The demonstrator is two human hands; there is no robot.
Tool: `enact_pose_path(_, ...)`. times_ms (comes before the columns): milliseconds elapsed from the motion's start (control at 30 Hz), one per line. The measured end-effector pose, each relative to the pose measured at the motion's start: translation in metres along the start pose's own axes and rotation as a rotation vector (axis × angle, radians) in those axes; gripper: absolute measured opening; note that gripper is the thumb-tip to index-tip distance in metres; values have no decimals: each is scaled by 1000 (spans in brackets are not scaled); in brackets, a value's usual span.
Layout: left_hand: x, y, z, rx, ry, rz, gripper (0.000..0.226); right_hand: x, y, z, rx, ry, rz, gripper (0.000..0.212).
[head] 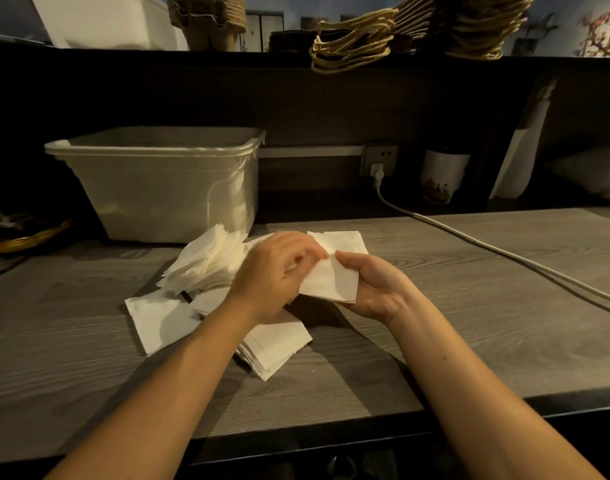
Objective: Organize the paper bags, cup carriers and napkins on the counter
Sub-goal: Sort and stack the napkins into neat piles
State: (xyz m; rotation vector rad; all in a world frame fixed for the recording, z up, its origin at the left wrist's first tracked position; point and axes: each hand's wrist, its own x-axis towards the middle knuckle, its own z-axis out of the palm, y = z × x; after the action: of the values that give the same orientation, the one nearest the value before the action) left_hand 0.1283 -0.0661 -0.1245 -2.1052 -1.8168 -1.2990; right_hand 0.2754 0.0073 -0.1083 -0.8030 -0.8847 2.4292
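Above the worktop [435, 323], right of the napkin pile [206, 261], left hand [272, 271] and right hand [376, 285] grip one folded napkin [331, 282].

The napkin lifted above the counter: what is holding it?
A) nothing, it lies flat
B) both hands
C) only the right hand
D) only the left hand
B: the left hand pinches the napkin at its top edge while the right hand grips its right side, thumb on top.
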Motion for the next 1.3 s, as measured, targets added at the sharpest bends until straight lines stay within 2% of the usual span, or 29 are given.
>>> enact_pose_path(67,2,-6,-5,148,107,-123,21,-1,-3,0,11,66,-94,41)
enact_pose_path(200,0,-18,-5,375,-23,-270,30,-2,-11,-6,92,142,-230,42)
enact_pose_path(400,-3,-25,0,462,-136,-352,40,-1,-14,-11,152,139,-224,44)
enact_pose_path(667,0,-29,4,421,-66,-353,29,-6,-14,-7,146,120,-253,43)
enact_pose_path(1033,0,-31,-5,314,-116,-369,32,-3,-13,-8,133,89,-253,45)
enact_pose_path(1300,3,-29,-11,307,-56,-398,29,-1,-13,-10,128,64,-230,42)
